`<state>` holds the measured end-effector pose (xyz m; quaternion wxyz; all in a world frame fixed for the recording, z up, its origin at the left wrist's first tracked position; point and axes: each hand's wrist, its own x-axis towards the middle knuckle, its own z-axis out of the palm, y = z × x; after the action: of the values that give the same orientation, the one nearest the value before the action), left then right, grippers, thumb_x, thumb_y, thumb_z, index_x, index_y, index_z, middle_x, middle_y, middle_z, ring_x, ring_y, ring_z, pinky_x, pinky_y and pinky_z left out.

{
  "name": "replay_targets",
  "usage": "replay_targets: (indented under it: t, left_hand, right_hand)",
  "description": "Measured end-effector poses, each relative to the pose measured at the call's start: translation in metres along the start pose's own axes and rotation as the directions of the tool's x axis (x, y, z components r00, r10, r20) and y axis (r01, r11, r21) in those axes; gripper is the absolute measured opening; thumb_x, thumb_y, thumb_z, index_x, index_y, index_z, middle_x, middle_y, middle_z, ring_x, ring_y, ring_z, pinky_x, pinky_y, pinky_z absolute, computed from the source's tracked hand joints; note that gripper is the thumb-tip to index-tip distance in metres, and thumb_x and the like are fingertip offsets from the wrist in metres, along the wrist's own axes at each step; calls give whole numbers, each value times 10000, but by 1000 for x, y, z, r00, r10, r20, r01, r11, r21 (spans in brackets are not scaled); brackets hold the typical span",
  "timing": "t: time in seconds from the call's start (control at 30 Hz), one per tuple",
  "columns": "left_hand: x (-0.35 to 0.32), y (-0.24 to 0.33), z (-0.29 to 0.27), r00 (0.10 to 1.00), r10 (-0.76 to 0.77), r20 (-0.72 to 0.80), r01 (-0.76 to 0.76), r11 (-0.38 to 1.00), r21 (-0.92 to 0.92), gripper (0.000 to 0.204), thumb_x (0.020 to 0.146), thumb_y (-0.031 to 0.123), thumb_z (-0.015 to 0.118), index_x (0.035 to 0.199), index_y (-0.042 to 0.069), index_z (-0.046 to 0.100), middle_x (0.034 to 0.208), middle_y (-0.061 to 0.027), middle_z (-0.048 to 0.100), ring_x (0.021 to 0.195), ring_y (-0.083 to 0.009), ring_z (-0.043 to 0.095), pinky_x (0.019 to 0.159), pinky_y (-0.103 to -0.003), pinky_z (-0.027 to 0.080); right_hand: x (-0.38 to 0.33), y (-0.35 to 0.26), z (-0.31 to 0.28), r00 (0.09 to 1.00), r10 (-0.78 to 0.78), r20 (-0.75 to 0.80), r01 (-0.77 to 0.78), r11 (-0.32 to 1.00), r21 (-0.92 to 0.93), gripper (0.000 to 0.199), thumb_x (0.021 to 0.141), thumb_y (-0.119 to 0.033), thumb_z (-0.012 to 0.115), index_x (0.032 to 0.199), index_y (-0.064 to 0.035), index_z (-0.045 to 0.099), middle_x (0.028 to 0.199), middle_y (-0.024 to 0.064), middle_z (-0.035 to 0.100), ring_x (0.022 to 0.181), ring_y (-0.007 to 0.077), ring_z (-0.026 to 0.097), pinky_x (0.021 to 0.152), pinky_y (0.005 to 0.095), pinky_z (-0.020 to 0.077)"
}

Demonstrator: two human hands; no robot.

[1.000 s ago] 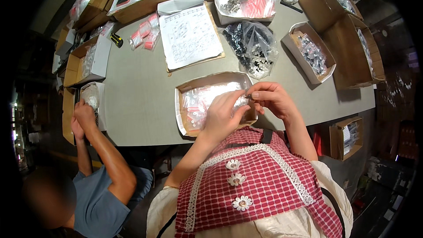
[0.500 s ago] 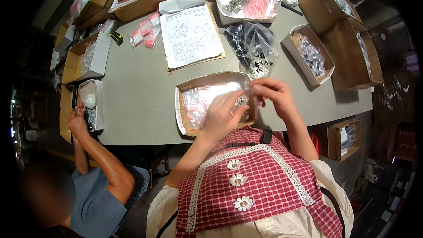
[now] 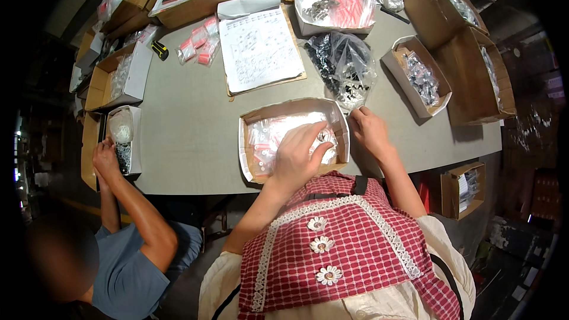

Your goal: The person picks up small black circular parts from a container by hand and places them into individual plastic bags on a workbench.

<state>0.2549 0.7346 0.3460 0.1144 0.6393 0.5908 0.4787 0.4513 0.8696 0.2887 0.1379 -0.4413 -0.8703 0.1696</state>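
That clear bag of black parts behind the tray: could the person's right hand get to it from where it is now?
Probably yes. The right hand rests at the far right corner of the cardboard tray, and the clear bag of black parts lies just beyond it on the table, with nothing between them.

— What sort of place are you in?

— A small packing workshop. My grey bench [image 3: 189,124] is ringed with open cardboard boxes [image 3: 477,74] of small parts, a clear bag of black pieces [image 3: 344,65] and little pink-topped zip bags [image 3: 198,41].

— Anything else?

— A printed parts sheet [image 3: 261,47], and a co-worker [image 3: 127,249] sorting from another box [image 3: 123,139] beside me.
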Motion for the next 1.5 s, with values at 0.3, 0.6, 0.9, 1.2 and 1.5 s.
replay_targets:
  t: [0.3,0.6,0.9,1.2,1.5]
  left_hand:
    - [2,1,3,1000,-26,12,26,1000,-6,381,795,118,788,1143,23,664,1042,-143,712,960,-316,675,832,-381,524]
    - [-1,0,1,1000,-17,3,17,1000,13,395,792,120,787,1153,18,662,1056,-144,710,966,-316,675,839,-385,526]
    - [3,2,2,998,57,7,-57,997,52,408,752,-5,687,1159,8,661,1047,-153,706,960,-321,677,838,-393,529]
    - [4,3,-7,994,-97,52,101,992,-72,505,775,17,695,1273,14,606,1132,-147,695,1035,-270,668,894,-371,512]
    - [-2,0,-13,898,-412,153,428,741,-517,358,919,108,646,1256,-9,617,1190,-110,674,1137,-175,611,960,-310,465]
  right_hand:
    - [8,-11,-3,995,-57,-78,59,998,30,114,871,-159,623,937,-72,654,895,119,639,816,339,651,694,435,524]
    - [-2,-66,-60,965,-118,-234,242,747,619,125,859,-40,701,975,6,698,867,82,669,707,130,627,635,256,490]
    - [-14,-90,-65,974,-212,-79,221,828,515,158,881,-143,704,1002,-43,722,884,109,648,753,227,654,671,324,523]
    - [-11,-74,-51,987,10,163,-154,384,910,164,899,-161,707,901,3,698,852,38,674,723,159,644,640,310,512]
    - [-3,-65,-91,984,-41,172,-128,508,852,142,920,-95,682,911,47,684,830,47,652,754,105,618,674,263,498]
